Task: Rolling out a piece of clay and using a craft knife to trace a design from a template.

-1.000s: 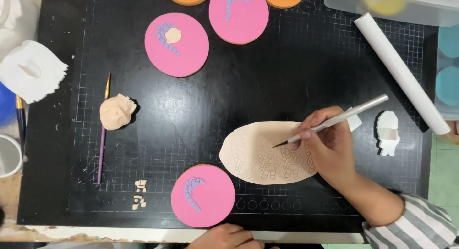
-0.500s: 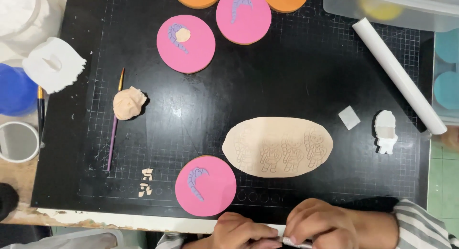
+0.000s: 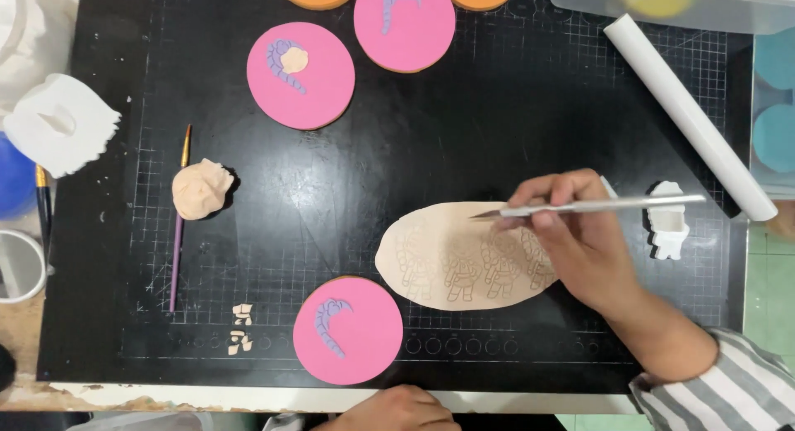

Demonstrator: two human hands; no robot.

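Observation:
My right hand [image 3: 580,232] grips a thin silver craft knife [image 3: 596,206], its tip over the upper part of a flat oval sheet of peach paste [image 3: 447,253] stamped with small figure outlines. The sheet lies on a black cutting mat [image 3: 497,125]. My left hand [image 3: 397,410] rests at the mat's near edge, mostly out of frame, just below a pink disc with a purple braid shape [image 3: 348,330]; whether it holds anything is hidden.
Two more pink discs [image 3: 300,75] [image 3: 404,25] and orange ones lie at the far side. A peach paste lump [image 3: 200,189] and thin brush [image 3: 178,224] sit left, small cut-outs [image 3: 240,327] below. A white roller [image 3: 687,116] and white cutter [image 3: 667,222] sit right.
My right hand, which had dropped to the near edge beside my left hand, has come back over the peach sheet with the knife. The camera view has shifted slightly.

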